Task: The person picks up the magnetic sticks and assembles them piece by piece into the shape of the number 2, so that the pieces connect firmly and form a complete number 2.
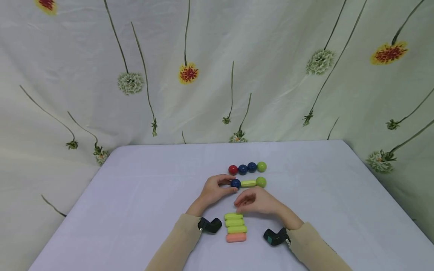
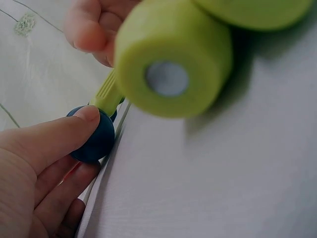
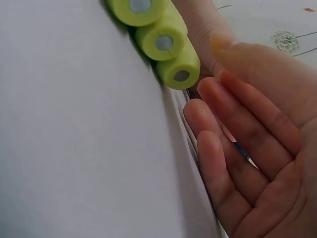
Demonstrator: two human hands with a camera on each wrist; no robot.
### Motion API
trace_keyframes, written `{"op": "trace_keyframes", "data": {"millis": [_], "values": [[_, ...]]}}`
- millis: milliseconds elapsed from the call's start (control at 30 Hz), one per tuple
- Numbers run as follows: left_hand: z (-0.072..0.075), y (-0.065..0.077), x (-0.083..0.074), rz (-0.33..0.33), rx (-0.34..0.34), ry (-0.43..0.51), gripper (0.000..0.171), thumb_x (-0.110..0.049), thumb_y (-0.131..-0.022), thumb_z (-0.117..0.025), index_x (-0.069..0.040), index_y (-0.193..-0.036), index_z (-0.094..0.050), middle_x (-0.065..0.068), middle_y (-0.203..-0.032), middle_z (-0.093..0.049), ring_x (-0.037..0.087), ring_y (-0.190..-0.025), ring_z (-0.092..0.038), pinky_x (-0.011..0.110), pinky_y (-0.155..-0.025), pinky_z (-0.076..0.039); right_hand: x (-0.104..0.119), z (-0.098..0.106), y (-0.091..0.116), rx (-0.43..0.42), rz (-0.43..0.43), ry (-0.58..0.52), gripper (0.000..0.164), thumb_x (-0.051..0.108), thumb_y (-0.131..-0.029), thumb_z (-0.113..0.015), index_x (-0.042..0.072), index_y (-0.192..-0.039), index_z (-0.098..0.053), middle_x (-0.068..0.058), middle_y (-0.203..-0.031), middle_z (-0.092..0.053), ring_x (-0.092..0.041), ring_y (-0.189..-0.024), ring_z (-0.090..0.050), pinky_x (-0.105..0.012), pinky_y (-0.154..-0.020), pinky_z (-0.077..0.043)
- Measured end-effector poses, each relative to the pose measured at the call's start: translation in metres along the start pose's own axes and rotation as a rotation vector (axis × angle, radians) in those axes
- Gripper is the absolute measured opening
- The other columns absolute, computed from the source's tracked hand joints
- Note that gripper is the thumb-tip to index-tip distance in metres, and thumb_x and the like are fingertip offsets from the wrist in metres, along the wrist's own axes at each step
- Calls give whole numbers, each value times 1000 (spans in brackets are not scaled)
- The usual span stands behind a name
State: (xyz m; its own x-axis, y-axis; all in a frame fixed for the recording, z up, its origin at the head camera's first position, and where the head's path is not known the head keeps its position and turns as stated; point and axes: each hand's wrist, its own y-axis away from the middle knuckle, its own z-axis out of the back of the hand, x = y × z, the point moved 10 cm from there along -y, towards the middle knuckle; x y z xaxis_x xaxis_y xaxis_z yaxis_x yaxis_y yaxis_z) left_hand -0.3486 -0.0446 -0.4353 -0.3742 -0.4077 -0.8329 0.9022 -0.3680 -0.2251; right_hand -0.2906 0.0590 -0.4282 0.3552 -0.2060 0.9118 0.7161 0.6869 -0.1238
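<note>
My left hand (image 1: 216,189) pinches a dark blue ball (image 2: 94,136) between thumb and fingers. From that ball a ridged yellow-green rod (image 1: 248,183) runs right to a green ball (image 1: 261,182), all in one line on the table. My right hand (image 1: 259,201) is just in front of this line, its fingers loosely bent with nothing between them. Close to its fingertips lie three yellow-green rods (image 1: 234,223), stacked side by side, with an orange rod (image 1: 236,237) nearest me. Round grey spots show in the rod ends (image 3: 163,42) in the right wrist view.
Behind the joined pieces is a row with a red ball (image 1: 233,170), two blue balls (image 1: 247,168) and a green ball (image 1: 262,166). A white cloth covers the table (image 1: 135,210). A flower-printed curtain (image 1: 271,75) hangs beyond its far edge.
</note>
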Motion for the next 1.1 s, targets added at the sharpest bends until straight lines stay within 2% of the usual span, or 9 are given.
{"op": "trace_keyframes", "data": {"millis": [167, 400, 533, 800, 1100], "values": [[0, 0, 1, 3, -2, -5, 39, -25, -78, -77, -12, -113, -68, -1, -100, -68, 11, -95, -63, 34, -89, -48, -2, 0, -1, 16, 9, 1, 20, 11, -80, -74, 0, -97, -71, -8, -89, -70, -11, -77, -64, -26, -73, -53], [0, 1, 0, -14, -1, 4, 39, -23, -78, -78, -10, -113, -67, 0, -100, -68, 11, -94, -63, 34, -89, -47, -10, -2, -1, 28, -31, 49, 19, 17, -79, -76, 8, -95, -73, 2, -87, -70, -11, -76, -64, -26, -72, -52], [1, 0, 0, -17, -4, 4, 38, -23, -78, -78, -11, -113, -67, 0, -100, -68, 10, -94, -63, 33, -88, -48, -10, -2, -1, 27, -35, 59, 19, 15, -79, -76, 7, -96, -73, 0, -86, -70, -10, -75, -63, -24, -70, -52], [1, 1, -2, -22, -5, 6, 38, -23, -79, -77, -9, -113, -68, 1, -101, -68, 12, -94, -63, 33, -87, -48, 3, -4, 0, 33, -21, 84, 18, 3, -80, -72, -4, -97, -70, -14, -87, -69, -9, -73, -60, -22, -68, -51], [2, 2, -5, -43, -11, 19, 36, -23, -79, -77, -9, -112, -68, 4, -102, -68, 17, -95, -64, 39, -87, -49, -7, -5, -2, 54, -7, 87, 19, 14, -79, -75, 6, -96, -73, -3, -86, -70, -5, -72, -58, -21, -67, -50]]}}
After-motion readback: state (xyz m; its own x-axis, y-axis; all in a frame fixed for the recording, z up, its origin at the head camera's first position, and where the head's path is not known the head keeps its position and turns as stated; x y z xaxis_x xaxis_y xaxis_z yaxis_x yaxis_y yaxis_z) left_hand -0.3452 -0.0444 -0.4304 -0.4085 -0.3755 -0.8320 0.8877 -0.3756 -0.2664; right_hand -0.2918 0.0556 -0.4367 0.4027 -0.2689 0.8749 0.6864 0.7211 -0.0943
